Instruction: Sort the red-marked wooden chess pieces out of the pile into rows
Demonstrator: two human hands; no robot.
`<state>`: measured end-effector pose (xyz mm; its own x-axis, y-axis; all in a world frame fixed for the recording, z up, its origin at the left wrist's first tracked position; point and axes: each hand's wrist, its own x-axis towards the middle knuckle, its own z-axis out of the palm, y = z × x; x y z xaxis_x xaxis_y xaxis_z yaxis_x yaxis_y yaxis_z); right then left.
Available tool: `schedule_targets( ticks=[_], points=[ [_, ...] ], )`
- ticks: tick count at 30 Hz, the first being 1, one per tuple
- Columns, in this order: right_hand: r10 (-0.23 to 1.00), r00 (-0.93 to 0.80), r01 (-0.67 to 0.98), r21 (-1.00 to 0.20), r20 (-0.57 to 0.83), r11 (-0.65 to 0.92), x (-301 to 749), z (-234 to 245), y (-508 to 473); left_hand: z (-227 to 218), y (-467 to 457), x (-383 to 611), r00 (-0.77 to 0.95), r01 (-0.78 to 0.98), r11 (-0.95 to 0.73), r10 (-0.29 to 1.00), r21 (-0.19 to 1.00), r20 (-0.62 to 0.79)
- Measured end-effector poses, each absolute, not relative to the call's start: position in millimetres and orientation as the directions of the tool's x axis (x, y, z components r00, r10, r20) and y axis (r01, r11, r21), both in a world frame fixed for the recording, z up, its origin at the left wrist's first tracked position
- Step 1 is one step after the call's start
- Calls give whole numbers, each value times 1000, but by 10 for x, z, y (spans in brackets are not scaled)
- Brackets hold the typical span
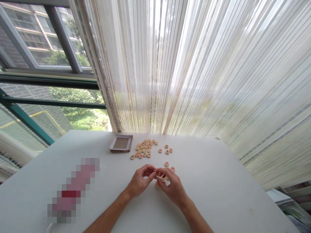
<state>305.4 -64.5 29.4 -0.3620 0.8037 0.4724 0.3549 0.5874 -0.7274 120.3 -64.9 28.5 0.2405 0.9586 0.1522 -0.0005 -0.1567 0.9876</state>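
Observation:
My left hand (142,181) and my right hand (174,185) meet over the white table, fingertips almost touching. Pinched between them is a round wooden Chinese chess piece (158,173) with a red character. Under the right fingers are a few more pieces, partly hidden; one red-marked piece (157,184) peeks out below. Just beyond the right hand lie two red-marked pieces, one farther (166,164) and one nearer (172,169). Both hands are closed, and the fingers cover part of the held piece.
Several plain-faced pieces (144,146) lie clustered at the back, with a row of marked pieces (140,156) before them. A small group (167,151) sits to their right. An open box (121,143) stands left of the cluster. A blurred pink object (75,187) lies at left on the table (218,184).

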Motion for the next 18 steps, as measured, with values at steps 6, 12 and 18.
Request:
schedule_targets(
  ticks=[6, 12, 18],
  points=[
    [802, -359, 344, -731, 478, 589, 3054, 274, -640, 252, -658, 1189, 267, -32, -166, 949, 986, 168],
    [772, -400, 315, -717, 494, 622, 3058, 270, -639, 203, -641, 1191, 268, -111, -128, 951, 986, 153],
    [778, -406, 339, -712, 480, 616, 3057, 267, -639, 179, -599, 1185, 245, -141, -95, 961, 985, 128]
  ],
)
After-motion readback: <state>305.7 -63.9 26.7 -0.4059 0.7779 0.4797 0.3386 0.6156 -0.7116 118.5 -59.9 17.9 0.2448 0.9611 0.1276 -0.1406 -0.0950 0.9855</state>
